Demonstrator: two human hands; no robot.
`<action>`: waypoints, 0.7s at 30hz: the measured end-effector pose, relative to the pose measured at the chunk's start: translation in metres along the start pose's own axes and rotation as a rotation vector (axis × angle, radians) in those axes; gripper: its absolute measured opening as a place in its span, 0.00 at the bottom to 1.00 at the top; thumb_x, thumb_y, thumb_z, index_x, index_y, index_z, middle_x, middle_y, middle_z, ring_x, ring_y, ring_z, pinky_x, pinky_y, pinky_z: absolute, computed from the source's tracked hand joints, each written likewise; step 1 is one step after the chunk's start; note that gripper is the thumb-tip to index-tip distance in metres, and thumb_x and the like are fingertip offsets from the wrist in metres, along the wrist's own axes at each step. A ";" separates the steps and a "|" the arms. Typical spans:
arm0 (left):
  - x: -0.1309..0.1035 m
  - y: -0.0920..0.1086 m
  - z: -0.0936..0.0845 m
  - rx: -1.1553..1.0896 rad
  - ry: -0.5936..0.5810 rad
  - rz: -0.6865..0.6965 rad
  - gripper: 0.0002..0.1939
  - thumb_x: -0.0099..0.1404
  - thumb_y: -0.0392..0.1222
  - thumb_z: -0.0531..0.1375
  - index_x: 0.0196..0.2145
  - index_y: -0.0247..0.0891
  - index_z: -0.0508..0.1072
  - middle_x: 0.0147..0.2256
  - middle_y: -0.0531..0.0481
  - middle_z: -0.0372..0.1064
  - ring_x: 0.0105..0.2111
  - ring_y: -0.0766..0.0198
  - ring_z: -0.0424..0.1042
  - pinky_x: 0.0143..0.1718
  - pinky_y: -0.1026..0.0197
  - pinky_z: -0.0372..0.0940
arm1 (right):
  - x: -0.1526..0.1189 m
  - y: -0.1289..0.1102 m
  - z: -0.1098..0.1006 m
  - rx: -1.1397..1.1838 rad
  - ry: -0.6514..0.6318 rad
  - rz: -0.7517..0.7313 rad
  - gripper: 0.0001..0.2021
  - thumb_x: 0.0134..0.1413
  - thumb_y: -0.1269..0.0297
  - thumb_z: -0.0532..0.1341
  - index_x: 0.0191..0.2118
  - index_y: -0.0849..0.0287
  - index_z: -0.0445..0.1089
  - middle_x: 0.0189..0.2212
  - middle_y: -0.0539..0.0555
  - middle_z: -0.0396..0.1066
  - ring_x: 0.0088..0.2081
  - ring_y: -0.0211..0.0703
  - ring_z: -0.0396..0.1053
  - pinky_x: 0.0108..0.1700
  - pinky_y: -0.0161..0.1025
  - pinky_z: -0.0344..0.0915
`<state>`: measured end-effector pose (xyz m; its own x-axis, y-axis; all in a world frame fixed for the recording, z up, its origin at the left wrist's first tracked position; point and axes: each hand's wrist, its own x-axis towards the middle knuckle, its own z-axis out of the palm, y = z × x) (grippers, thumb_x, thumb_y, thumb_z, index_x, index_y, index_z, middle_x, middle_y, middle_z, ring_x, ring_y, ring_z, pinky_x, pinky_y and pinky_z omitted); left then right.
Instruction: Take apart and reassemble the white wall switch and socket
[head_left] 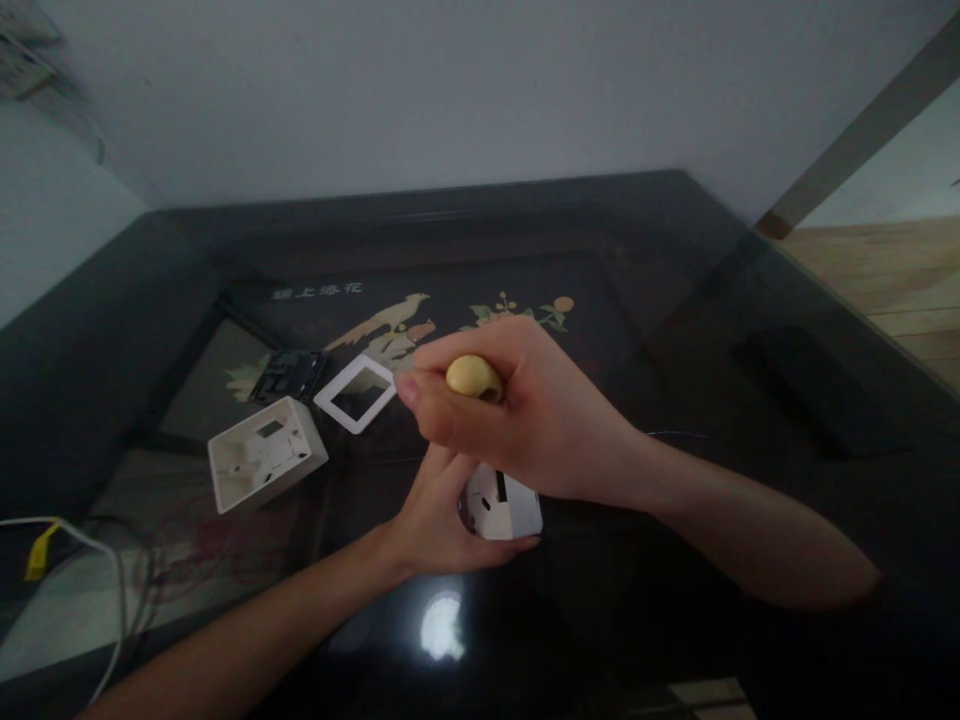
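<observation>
My left hand (442, 515) grips a white plastic box (506, 510) low over the dark glossy table, its thumb along the near edge. Right above it, my right hand (517, 400) is closed around a tool with a rounded yellow handle end (474, 378); the rest of the tool is hidden by the hand. Part of the box lies hidden beneath my right hand. To the left are a white square frame (356, 393), an open white box (266, 455) lying tilted, and a black slotted part (289, 376).
The dark glass tabletop (637, 590) carries a bird and flower picture. A white cable (120, 590) with a yellow tag (40, 550) runs at the lower left. A dark flat object (825, 390) lies at the right. A wall stands behind the table.
</observation>
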<state>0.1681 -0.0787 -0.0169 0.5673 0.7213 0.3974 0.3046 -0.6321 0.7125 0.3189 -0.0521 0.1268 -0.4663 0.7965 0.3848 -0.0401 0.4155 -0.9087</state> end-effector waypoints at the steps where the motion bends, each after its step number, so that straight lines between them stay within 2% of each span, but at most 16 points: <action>1: 0.000 0.000 0.000 0.003 0.006 0.012 0.38 0.49 0.59 0.69 0.54 0.41 0.67 0.33 0.48 0.71 0.36 0.49 0.72 0.45 0.45 0.68 | 0.000 -0.002 0.000 0.024 0.007 0.009 0.18 0.56 0.74 0.56 0.18 0.58 0.53 0.17 0.41 0.48 0.21 0.26 0.47 0.23 0.28 0.48; 4: 0.000 0.002 0.000 -0.007 0.022 0.021 0.38 0.48 0.60 0.70 0.53 0.41 0.68 0.32 0.48 0.71 0.37 0.48 0.72 0.47 0.43 0.68 | -0.001 -0.007 0.000 0.051 0.011 0.016 0.17 0.54 0.76 0.58 0.18 0.58 0.53 0.17 0.41 0.48 0.21 0.26 0.47 0.22 0.27 0.48; 9: 0.002 0.008 0.002 -0.134 0.027 -0.014 0.29 0.48 0.56 0.70 0.46 0.43 0.73 0.35 0.46 0.71 0.46 0.43 0.71 0.49 0.42 0.68 | -0.003 -0.013 0.003 0.025 -0.030 0.009 0.19 0.55 0.76 0.57 0.18 0.57 0.50 0.16 0.41 0.46 0.20 0.27 0.45 0.20 0.30 0.47; 13: 0.002 0.008 0.002 -0.189 0.073 -0.027 0.29 0.48 0.56 0.71 0.45 0.43 0.72 0.38 0.45 0.70 0.48 0.42 0.69 0.48 0.41 0.68 | -0.003 -0.013 0.003 0.010 -0.032 -0.002 0.19 0.56 0.75 0.57 0.18 0.57 0.51 0.16 0.42 0.47 0.20 0.28 0.46 0.20 0.31 0.48; 15: 0.002 0.006 0.001 -0.209 0.095 0.009 0.30 0.47 0.55 0.72 0.46 0.43 0.70 0.41 0.45 0.68 0.46 0.45 0.69 0.47 0.43 0.68 | -0.004 -0.013 0.001 0.031 0.013 -0.018 0.19 0.54 0.76 0.59 0.18 0.57 0.51 0.17 0.42 0.48 0.20 0.28 0.46 0.20 0.31 0.47; 18: 0.005 0.002 0.001 -0.301 0.116 0.053 0.33 0.48 0.55 0.72 0.48 0.44 0.66 0.48 0.44 0.63 0.47 0.49 0.68 0.46 0.46 0.67 | -0.004 -0.015 -0.005 0.059 0.155 -0.015 0.18 0.55 0.78 0.58 0.18 0.58 0.54 0.16 0.41 0.50 0.19 0.28 0.47 0.18 0.32 0.45; 21: 0.009 0.001 0.002 -0.415 0.117 0.056 0.34 0.51 0.56 0.70 0.50 0.46 0.61 0.52 0.44 0.56 0.52 0.48 0.63 0.48 0.47 0.65 | -0.005 -0.019 -0.009 0.124 0.269 0.002 0.20 0.60 0.73 0.56 0.18 0.57 0.54 0.16 0.42 0.49 0.17 0.28 0.47 0.18 0.34 0.45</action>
<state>0.1747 -0.0737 -0.0133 0.4765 0.7312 0.4881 -0.0716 -0.5211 0.8505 0.3299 -0.0597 0.1436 -0.2161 0.8919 0.3973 -0.1552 0.3703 -0.9158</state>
